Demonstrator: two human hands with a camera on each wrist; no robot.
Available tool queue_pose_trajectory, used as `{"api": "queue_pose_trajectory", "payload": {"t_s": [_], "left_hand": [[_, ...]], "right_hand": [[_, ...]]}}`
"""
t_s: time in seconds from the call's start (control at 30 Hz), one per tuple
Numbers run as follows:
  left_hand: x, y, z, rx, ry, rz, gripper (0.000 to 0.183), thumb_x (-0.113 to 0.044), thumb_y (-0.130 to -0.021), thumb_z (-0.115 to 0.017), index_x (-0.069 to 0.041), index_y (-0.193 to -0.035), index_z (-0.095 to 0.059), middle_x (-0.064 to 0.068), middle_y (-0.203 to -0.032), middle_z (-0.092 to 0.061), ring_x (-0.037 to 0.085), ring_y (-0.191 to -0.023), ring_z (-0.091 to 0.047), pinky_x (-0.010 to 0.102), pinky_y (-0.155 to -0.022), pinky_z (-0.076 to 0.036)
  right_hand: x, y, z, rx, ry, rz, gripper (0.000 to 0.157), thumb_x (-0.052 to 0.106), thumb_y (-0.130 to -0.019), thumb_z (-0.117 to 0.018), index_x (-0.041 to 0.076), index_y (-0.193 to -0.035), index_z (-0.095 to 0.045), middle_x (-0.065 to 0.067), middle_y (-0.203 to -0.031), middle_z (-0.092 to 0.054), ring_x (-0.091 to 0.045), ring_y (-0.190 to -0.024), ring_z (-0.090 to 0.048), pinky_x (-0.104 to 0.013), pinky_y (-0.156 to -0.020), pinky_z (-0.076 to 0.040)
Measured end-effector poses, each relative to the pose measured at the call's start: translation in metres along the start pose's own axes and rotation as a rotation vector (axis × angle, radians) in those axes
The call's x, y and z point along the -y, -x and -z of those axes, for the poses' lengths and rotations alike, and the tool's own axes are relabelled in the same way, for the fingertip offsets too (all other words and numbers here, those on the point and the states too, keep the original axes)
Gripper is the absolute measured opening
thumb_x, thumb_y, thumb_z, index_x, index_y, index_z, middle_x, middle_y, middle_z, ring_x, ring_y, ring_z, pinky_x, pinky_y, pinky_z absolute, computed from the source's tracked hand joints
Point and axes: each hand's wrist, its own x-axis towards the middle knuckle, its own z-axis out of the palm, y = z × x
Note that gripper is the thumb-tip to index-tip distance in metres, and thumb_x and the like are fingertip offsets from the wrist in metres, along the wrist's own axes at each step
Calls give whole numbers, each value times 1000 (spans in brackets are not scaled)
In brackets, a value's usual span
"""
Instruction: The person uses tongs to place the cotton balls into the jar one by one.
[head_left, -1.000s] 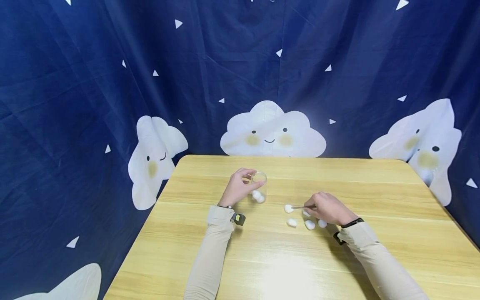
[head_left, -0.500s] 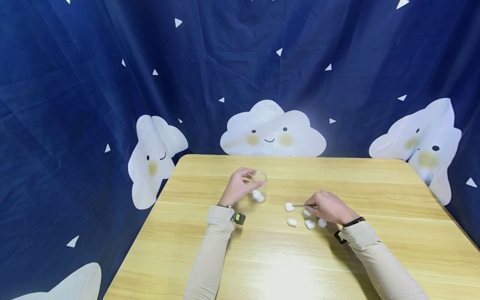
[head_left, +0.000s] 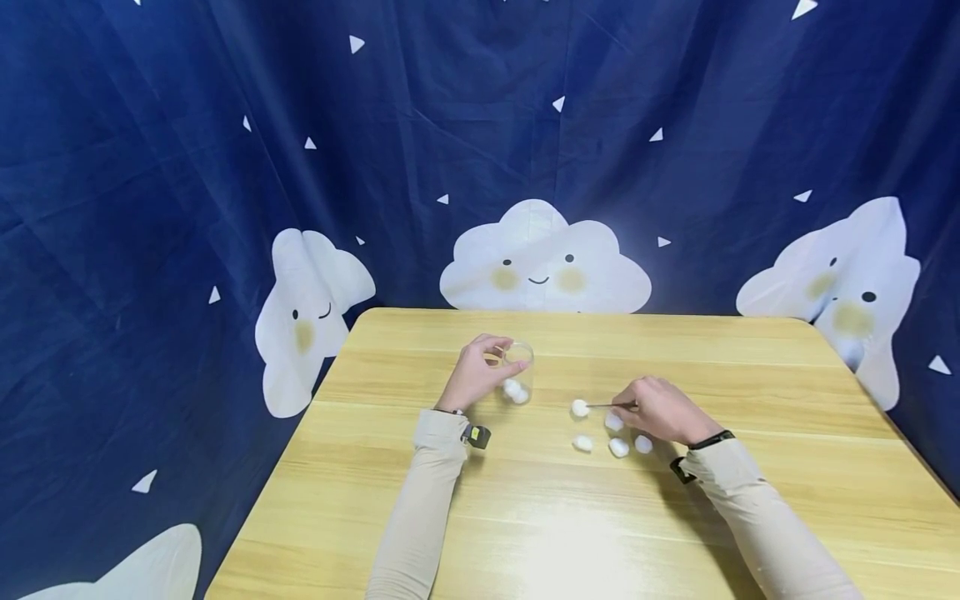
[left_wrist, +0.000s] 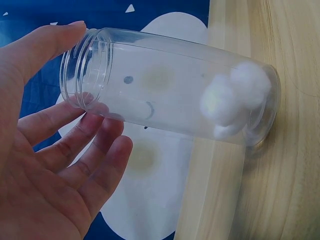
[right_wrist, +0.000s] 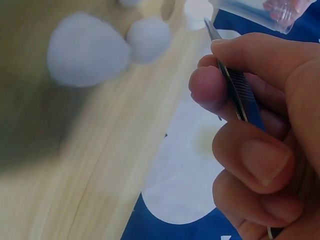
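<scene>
Closest to me, two pale sleeves (head_left: 412, 517) come in over the wood table (head_left: 330, 492), whose side edges run down well outside both hands, so I have wide room to either side. Four loose cotton balls (head_left: 582, 443) lie close under and on the near side of the right hand (head_left: 660, 410), one just below its fingertips, and they crowd the space there. That hand grips one pair of tweezers (right_wrist: 238, 85) between thumb and fingers, and at the tip, to the left of the hand, I see a fifth ball (head_left: 580, 408); I can't tell whether it is off the wood. Between it and the left hand (head_left: 476, 375) runs a short stretch of tabletop. The left hand pinches one clear jar (left_wrist: 165, 90) by its threaded neck, the thumb reaching across the near side of the rim; the jar stands roughly upright to the right of that hand, and I count at least two white balls (left_wrist: 250, 82) at its bottom. Past both hands comes a strip of wood, the far table edge, then a blue curtain (head_left: 600, 83) with a smiling cloud (head_left: 543, 267) straight beyond them
</scene>
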Motion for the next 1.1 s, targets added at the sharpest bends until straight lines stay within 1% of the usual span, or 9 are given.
{"api": "queue_pose_trajectory", "payload": {"t_s": [0.1, 0.17, 0.2, 0.3, 0.53, 0.77, 0.83, 0.97, 1.1], "left_hand": [[0, 0, 0, 2, 3, 0, 58, -35, -85, -85, -5, -131, -68, 8, -128, -69, 23, -110, -67, 39, -96, -60], [0, 0, 0, 5, 5, 2, 58, -35, -85, -85, -4, -131, -68, 8, -128, -69, 23, -111, -67, 40, -97, -60], [0, 1, 0, 6, 6, 3, 59, -35, -85, -85, -4, -132, -68, 8, -128, -69, 23, -111, -67, 40, -97, -60], [-1, 2, 1, 11, 3, 6, 59, -36, -86, -85, -4, -132, -68, 8, -128, -68, 23, -111, -67, 40, -97, -60], [-2, 2, 1, 8, 0, 4, 59, -38, -86, -85, -5, -132, -68, 8, -128, -69, 23, -111, -67, 38, -96, -60], [-3, 1, 2, 2, -1, 2, 59, -37, -85, -85, -4, -131, -69, 9, -128, -69, 24, -111, -68, 38, -95, -61], [-3, 1, 2, 2, -1, 1, 59, -37, -85, -85, -4, -131, -69, 9, -128, -69, 23, -110, -68, 37, -95, -61], [-2, 1, 2, 5, -1, -3, 60, -37, -85, -85, -3, -132, -68, 9, -128, -69, 23, -110, -68, 38, -95, -61], [-2, 0, 2, 8, -2, -5, 59, -37, -85, -85, -4, -131, -68, 9, -128, -69, 23, -110, -68, 38, -95, -61]], "right_hand": [[0, -1, 2, 2, 0, -4, 41, 8, -94, -71, 22, -61, -50, 14, -60, -45, 2, -54, -34, -17, -52, -29], [0, -1, 4, 5, 3, -12, 37, 9, -94, -71, 21, -62, -56, 14, -61, -49, 2, -54, -36, -18, -52, -31], [0, -2, 5, 6, 6, -14, 35, 9, -94, -71, 20, -63, -59, 14, -62, -53, 2, -54, -39, -18, -52, -32], [0, -3, 7, -1, 19, -12, 33, 10, -94, -71, 19, -64, -62, 12, -64, -59, 1, -55, -43, -19, -54, -36], [1, -7, 13, -20, 44, -12, 28, 10, -94, -71, 20, -67, -67, 12, -66, -61, 0, -57, -47, -21, -55, -40], [3, -12, 21, -24, 54, -23, 29, 12, -94, -71, 21, -67, -65, 13, -64, -58, -1, -57, -47, -21, -56, -40], [3, -14, 23, -29, 60, -24, 30, 13, -94, -71, 23, -67, -65, 13, -65, -58, -1, -58, -47, -21, -56, -40], [5, -17, 28, -27, 55, -34, 30, 13, -95, -71, 25, -68, -64, 13, -65, -57, -2, -57, -45, -21, -55, -38], [7, -20, 32, -34, 51, -26, 32, 13, -95, -71, 26, -67, -62, 12, -64, -57, -1, -56, -43, -20, -54, -36]]}}
